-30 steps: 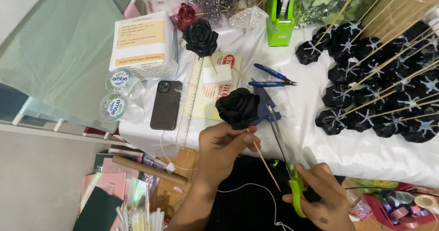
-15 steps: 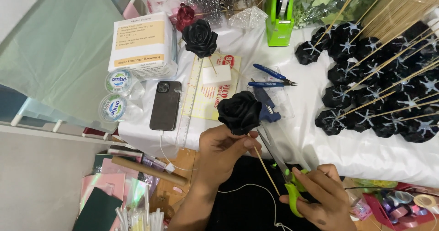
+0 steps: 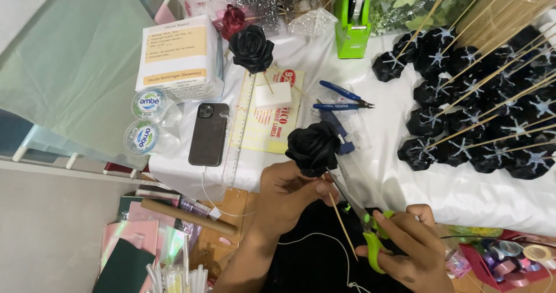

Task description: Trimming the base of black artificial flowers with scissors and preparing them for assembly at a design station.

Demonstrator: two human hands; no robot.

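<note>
Black paper rose (image 3: 314, 147) on its thin wooden stick (image 3: 341, 223) is held up over the white-clothed table (image 3: 463, 194), left hand (image 3: 288, 195) pinching just under the bloom. Right hand (image 3: 405, 252) grips green-handled scissors (image 3: 366, 235), blades at the base: trimming looks underway, needing a steady, close snip.

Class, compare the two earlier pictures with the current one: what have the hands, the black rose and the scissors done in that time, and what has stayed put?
The right hand has brought the green-handled scissors up, so the blades now reach just under the black rose. The left hand still grips the rose's wooden stick below the bloom and has barely shifted. Nothing was picked up or let go. The phone, blue pliers and the pile of finished black roses lie as before.
</note>
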